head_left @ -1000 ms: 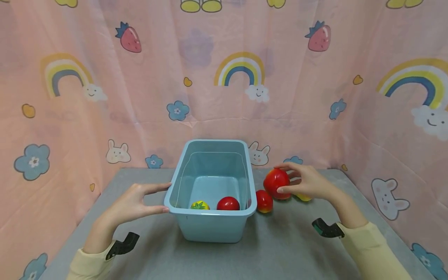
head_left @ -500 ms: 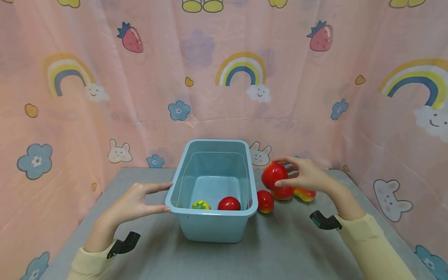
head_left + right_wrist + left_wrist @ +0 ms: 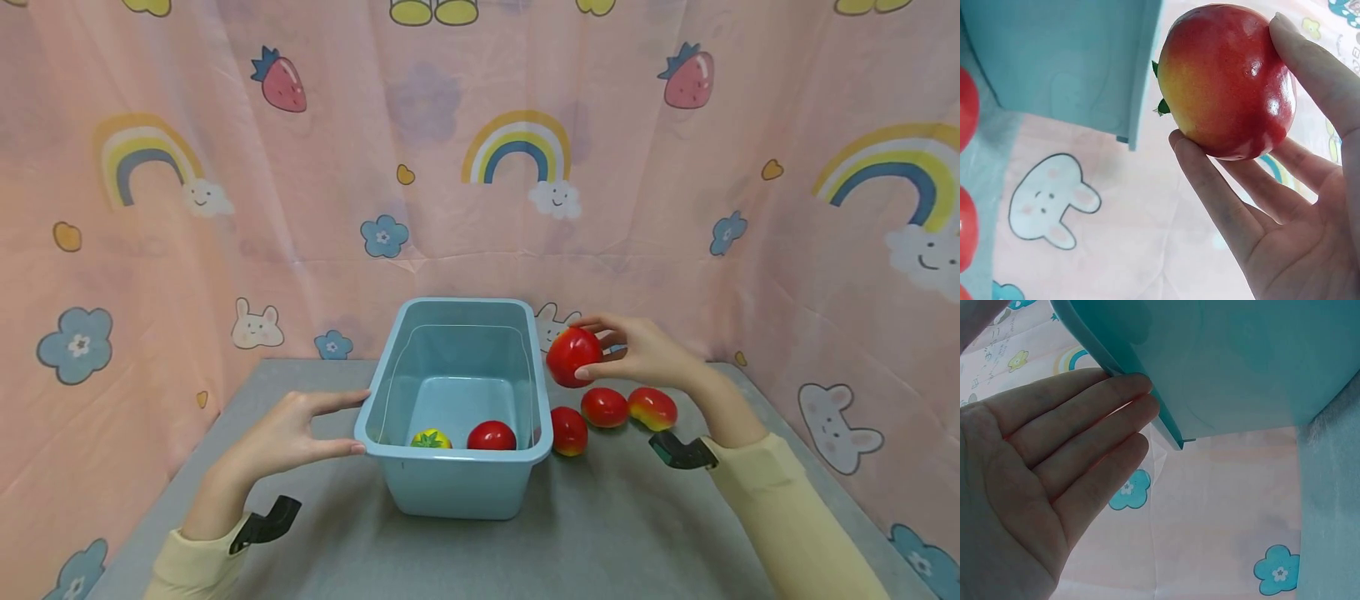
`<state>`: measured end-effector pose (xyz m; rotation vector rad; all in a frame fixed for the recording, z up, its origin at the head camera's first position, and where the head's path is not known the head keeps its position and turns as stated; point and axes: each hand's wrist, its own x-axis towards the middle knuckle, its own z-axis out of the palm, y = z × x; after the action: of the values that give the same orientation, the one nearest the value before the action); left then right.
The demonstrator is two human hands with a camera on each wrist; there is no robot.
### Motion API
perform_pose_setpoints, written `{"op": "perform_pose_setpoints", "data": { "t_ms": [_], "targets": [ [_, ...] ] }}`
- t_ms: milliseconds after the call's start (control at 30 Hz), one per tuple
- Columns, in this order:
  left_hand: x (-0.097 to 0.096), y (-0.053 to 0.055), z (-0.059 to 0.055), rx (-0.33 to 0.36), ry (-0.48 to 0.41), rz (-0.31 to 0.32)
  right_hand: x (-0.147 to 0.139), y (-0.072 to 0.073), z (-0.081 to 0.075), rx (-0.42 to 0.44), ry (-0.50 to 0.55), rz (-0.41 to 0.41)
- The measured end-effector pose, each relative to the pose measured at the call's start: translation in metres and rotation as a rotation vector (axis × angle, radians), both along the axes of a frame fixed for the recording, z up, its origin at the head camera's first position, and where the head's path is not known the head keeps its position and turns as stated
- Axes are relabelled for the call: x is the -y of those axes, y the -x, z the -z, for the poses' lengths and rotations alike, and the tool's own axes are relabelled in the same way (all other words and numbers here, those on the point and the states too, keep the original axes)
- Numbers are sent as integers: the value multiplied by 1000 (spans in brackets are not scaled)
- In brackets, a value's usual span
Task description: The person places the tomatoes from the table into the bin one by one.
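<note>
My right hand (image 3: 641, 354) holds a glossy red tomato (image 3: 574, 357) between thumb and fingers, raised beside the right rim of a blue plastic bin (image 3: 453, 487). In the right wrist view the tomato (image 3: 1229, 81) shows a yellow patch and green leaf tips on the side facing the bin. My left hand (image 3: 281, 433) touches the bin's left rim with straight fingers, thumb held apart; its palm (image 3: 1016, 481) shows in the left wrist view. Inside the bin lie a red rounded fruit (image 3: 491, 436) and a yellow one with a green star-shaped top (image 3: 431, 439).
On the grey table (image 3: 622, 517), right of the bin, sit a red-and-yellow fruit (image 3: 568, 432) close to its wall, a red fruit (image 3: 604, 407) and an elongated red-yellow fruit (image 3: 652, 408). A pink patterned curtain (image 3: 315, 233) stands behind and at both sides.
The right hand has lifted the tomato up and leftward, closer to the bin's rim, uncovering the fruits beneath it. The left hand stays at the rim.
</note>
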<state>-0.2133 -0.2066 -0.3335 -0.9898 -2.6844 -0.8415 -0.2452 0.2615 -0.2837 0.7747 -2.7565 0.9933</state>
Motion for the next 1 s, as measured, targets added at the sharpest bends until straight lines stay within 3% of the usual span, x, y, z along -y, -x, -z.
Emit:
{"op": "perform_pose_setpoints", "data": {
  "t_ms": [1000],
  "targets": [
    [0,2,1,6,-10,6,33,26,-29,21,30,-46]
  ]
}}
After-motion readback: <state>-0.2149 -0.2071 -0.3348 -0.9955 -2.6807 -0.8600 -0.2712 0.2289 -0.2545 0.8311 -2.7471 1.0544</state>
